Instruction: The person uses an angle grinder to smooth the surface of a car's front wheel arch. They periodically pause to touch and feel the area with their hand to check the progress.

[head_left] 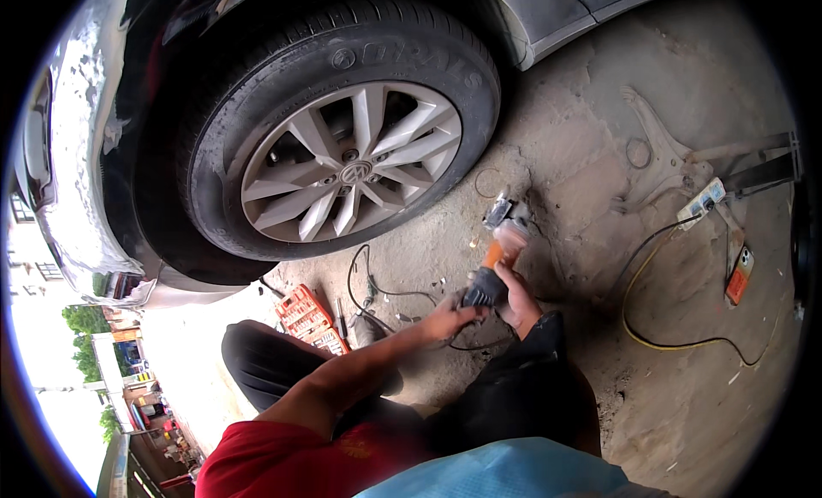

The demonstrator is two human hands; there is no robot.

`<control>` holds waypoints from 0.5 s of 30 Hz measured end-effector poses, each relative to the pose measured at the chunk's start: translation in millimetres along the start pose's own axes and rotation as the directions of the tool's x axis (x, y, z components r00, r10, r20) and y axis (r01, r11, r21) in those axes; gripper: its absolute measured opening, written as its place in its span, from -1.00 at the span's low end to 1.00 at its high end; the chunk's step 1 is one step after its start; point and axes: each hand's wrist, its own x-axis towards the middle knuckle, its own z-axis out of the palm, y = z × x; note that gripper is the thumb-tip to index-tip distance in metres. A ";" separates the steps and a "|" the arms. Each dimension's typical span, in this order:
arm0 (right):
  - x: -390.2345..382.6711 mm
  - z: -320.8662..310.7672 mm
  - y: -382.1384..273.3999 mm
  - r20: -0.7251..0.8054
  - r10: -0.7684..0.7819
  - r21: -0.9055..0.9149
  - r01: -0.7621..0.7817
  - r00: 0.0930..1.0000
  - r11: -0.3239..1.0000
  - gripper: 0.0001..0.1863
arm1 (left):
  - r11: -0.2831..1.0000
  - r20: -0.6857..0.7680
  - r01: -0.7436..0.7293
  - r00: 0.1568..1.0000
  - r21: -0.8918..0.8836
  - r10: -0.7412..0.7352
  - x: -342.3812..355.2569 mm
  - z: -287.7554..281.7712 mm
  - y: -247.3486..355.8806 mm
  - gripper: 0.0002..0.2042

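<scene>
Orange-and-black power tool (497, 256) in both hands, a person in a red shirt (282, 453) works low beside a car wheel (355, 172) on a dusty floor (582, 121). The tool lies between the two sets of fingers, its head tipped away beyond them toward a grey metallic shape (497, 210); blur hides whether that is a separate piece. The left hand (447, 318) curls its fingers against the dark rear end, while the right hand (519, 304) lays its thumb along the body; its other fingers are mostly hidden, so how firmly they press cannot be told. The paired grip seems meant to steady the tool and keep skin behind its working end. Left of the fingers, a dark cable (371, 286) loops near an open red tool case (306, 313), its contents facing up, likely for easy picking. Well right of the fingers, a white power strip (704, 202) sits apart, apparently so its cords run clear of the hands, with an orange phone-like object (740, 277) nearby.
</scene>
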 end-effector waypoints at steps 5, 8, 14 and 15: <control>-24.9 53.2 -46.4 0.339 -0.236 0.223 0.165 0.911 0.961 -0.39 | 0.968 0.124 -0.189 0.978 0.166 0.170 -13.4 -0.1 67.9 -0.57; -31.6 92.1 -105.3 0.228 -0.430 -0.048 0.452 0.873 0.891 -0.42 | 0.780 0.012 -0.292 0.939 0.554 0.343 2.6 -10.2 111.4 -0.67; -45.7 170.9 -165.2 0.347 -0.695 -0.244 0.776 0.629 0.581 -0.45 | 0.823 -0.168 -0.552 0.806 0.131 0.567 18.1 7.5 116.2 -0.92; -45.7 182.5 -168.2 0.340 -0.723 -0.209 0.798 0.601 0.566 -0.46 | 0.827 -0.227 -0.561 0.803 0.027 0.552 16.0 13.3 122.0 -0.94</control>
